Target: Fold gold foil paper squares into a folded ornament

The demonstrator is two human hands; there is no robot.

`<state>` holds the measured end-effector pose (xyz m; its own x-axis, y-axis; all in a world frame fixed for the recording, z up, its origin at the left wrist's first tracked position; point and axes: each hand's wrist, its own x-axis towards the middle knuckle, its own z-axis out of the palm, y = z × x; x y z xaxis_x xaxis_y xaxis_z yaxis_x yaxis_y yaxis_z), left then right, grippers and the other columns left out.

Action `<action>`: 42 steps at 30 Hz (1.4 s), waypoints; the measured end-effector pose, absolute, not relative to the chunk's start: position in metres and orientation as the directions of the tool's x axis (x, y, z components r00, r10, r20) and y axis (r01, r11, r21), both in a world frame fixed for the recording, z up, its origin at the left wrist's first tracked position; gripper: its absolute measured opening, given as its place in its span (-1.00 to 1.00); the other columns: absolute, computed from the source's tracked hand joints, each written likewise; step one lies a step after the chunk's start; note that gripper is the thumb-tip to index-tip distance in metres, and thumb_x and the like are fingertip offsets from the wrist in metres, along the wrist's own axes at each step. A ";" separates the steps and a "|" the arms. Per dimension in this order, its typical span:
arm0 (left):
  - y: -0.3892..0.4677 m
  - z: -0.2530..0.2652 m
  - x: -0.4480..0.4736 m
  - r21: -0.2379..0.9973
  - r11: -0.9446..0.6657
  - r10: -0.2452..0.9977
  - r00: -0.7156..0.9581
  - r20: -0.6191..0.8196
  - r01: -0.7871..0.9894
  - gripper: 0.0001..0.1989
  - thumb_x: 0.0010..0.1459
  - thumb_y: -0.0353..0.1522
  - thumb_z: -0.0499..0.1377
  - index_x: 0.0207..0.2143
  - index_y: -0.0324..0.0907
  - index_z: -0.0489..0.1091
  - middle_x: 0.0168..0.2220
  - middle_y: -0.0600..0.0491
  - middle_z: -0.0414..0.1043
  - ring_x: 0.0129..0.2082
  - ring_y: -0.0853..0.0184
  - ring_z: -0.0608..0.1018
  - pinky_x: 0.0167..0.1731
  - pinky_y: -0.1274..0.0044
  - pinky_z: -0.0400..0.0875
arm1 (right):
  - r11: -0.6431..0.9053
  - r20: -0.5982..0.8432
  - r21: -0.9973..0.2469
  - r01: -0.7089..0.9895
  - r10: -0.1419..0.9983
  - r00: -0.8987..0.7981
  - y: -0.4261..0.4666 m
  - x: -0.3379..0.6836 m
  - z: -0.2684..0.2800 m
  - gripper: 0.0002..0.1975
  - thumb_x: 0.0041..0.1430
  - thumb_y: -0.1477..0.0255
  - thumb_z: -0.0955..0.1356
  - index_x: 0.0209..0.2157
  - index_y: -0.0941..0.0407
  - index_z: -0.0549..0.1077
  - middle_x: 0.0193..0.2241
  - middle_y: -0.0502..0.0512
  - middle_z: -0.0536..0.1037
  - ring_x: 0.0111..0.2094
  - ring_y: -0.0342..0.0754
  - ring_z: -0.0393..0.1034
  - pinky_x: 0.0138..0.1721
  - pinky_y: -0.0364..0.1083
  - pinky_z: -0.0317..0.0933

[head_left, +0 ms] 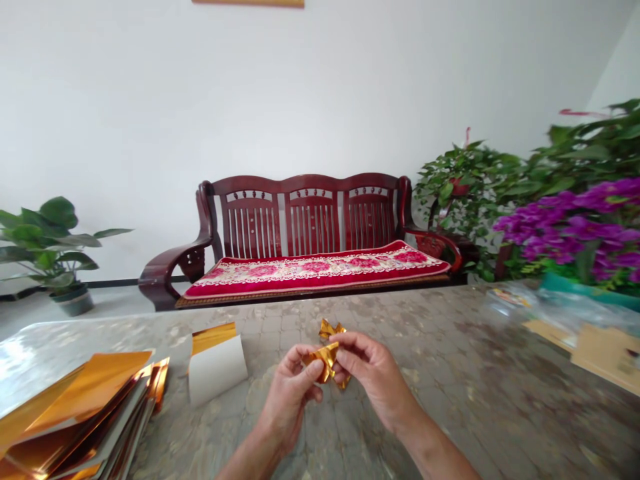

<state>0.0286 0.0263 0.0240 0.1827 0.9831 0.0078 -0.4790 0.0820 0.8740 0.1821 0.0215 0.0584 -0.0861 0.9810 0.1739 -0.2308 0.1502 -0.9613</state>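
Between my two hands is a small folded piece of shiny gold foil paper, held above the table. My left hand pinches its left side between thumb and fingers. The fingertips of my right hand grip its right side. Just behind them, another folded gold paper piece lies on the table, partly hidden by my right hand. To the left of my hands rests a curled sheet with a pale back and a gold face.
A thick stack of gold foil sheets lies at the table's left. Clear plastic bags, brown card pieces and purple flowers are at the right. Beyond the patterned table stands a wooden bench.
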 end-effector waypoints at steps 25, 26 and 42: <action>0.013 0.050 0.030 0.898 -0.111 0.919 0.299 0.256 -0.426 -0.75 0.11 -0.26 0.31 -0.47 -0.23 0.38 -0.34 0.08 0.34 -0.40 0.37 0.49 -0.36 0.52 0.41 | 0.201 0.222 -0.973 -0.109 0.948 -0.228 0.008 0.180 0.077 -0.68 0.04 0.21 0.48 -0.27 0.16 0.58 -0.52 -0.01 0.49 -0.51 -0.18 0.34 -0.47 -0.19 0.27; 0.012 0.052 0.031 0.892 -0.102 0.921 0.297 0.251 -0.440 -0.75 0.10 -0.26 0.32 -0.48 -0.23 0.38 -0.36 0.09 0.34 -0.41 0.37 0.49 -0.36 0.52 0.41 | 0.205 0.224 -0.973 -0.102 0.948 -0.227 0.007 0.181 0.078 -0.69 0.04 0.21 0.48 -0.28 0.16 0.58 -0.54 -0.02 0.48 -0.52 -0.19 0.33 -0.48 -0.19 0.26; 0.013 0.049 0.026 0.939 -0.199 0.933 0.238 0.269 -0.279 -0.72 0.08 -0.24 0.33 -0.52 -0.24 0.39 -0.23 0.03 0.36 -0.29 0.34 0.47 -0.24 0.52 0.40 | 0.268 0.251 -0.961 0.074 0.952 -0.177 -0.003 0.181 0.088 -0.82 0.08 0.34 0.41 -0.35 0.18 0.55 -0.59 0.00 0.48 -0.56 -0.16 0.33 -0.50 -0.18 0.27</action>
